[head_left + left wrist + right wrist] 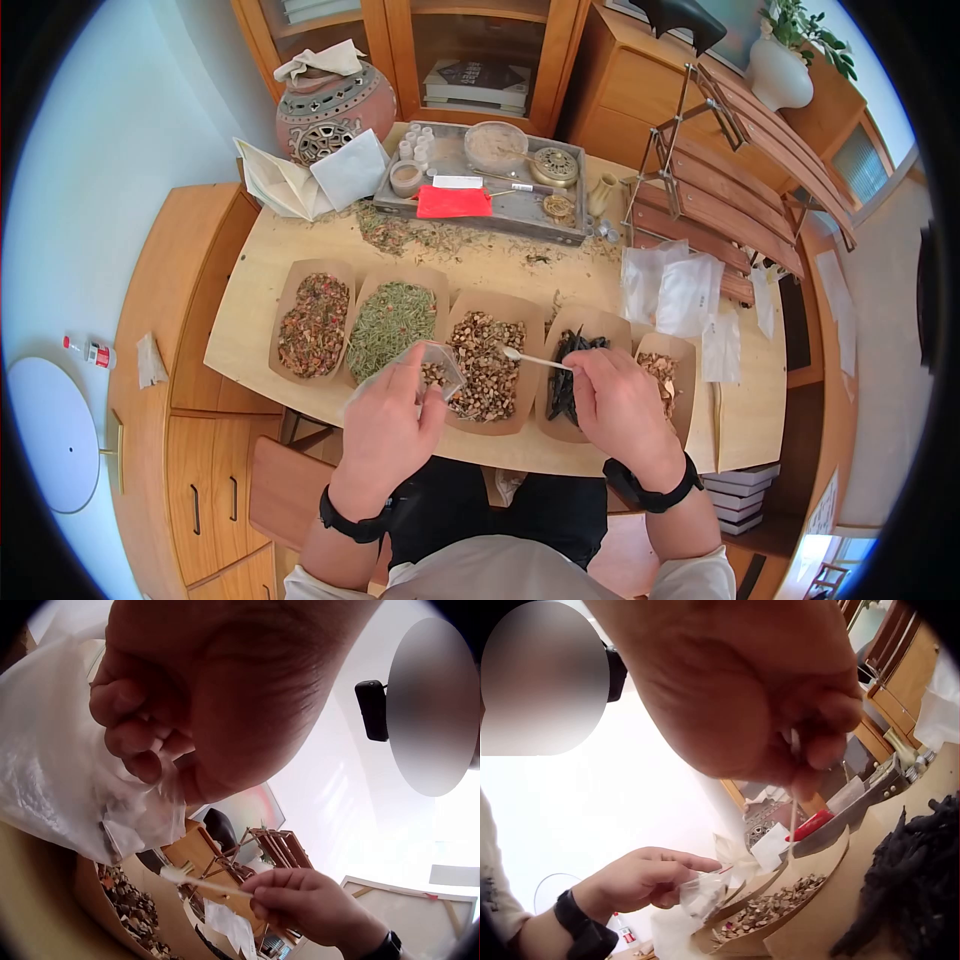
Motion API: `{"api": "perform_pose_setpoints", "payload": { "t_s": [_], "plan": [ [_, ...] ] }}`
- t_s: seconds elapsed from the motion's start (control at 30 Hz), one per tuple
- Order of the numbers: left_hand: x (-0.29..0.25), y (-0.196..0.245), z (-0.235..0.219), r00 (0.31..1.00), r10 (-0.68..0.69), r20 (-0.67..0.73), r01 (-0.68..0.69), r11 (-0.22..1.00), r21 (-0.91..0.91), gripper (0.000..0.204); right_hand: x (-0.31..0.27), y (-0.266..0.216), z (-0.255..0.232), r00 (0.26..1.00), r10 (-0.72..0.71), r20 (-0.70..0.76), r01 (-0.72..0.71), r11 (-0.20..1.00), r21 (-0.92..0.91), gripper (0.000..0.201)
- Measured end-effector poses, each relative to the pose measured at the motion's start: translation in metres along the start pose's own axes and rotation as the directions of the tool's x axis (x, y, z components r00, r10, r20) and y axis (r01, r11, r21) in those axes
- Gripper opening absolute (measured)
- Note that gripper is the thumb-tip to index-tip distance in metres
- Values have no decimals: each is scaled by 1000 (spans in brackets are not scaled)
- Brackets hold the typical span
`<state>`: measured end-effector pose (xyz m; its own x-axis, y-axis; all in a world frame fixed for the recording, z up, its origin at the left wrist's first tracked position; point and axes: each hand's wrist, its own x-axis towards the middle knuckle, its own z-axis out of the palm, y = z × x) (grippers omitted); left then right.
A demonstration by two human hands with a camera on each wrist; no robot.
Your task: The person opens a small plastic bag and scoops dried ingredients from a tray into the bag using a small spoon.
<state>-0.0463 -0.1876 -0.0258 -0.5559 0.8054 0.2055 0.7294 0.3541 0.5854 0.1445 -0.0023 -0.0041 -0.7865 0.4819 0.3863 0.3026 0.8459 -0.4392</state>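
Note:
My left hand grips a clear plastic bag by its upper edge, and some brown pieces show in or through it. In the left wrist view the bag hangs from my curled fingers. My right hand pinches the handle of a small pale spoon. Its bowl end points left, over the chopped brown herbs in the middle paper tray. Below my right hand lie dark, twisted strips in another paper tray. The right wrist view shows the spoon handle between thumb and fingers.
Left of the bag stand paper trays of green herb and reddish mixed herb. A tray of pale pieces is at the right. Behind are a grey wooden tray, clear bags and a slatted wooden rack.

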Motion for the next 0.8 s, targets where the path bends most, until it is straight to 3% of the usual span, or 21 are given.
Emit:
{"api": "perform_pose_setpoints", "payload": {
  "t_s": [0.07,0.1,0.27,0.3,0.37,0.7,0.8],
  "plan": [
    [0,3,-7,1000,-23,16,23,1000,-11,50,-6,3,1,977,103,186,-89,993,-79,10],
    [-1,4,-9,998,-48,29,49,999,-20,49,-9,3,5,977,105,186,-91,993,-81,10],
    [-1,1,-7,999,-39,30,38,999,27,50,-11,9,30,908,219,357,-320,914,251,14],
    [-2,2,-8,998,-43,40,41,998,37,50,-11,10,32,908,218,358,-319,913,253,14],
    [-2,2,-10,998,-45,33,44,998,33,50,-10,13,33,844,295,448,-461,826,324,18],
    [-1,-9,-1,1000,-9,-23,9,1000,28,50,-8,22,34,797,297,526,-522,776,354,21],
    [0,-9,-1,1000,-16,-23,17,999,38,50,-6,20,28,763,318,563,-586,708,394,20]
  ]
}}
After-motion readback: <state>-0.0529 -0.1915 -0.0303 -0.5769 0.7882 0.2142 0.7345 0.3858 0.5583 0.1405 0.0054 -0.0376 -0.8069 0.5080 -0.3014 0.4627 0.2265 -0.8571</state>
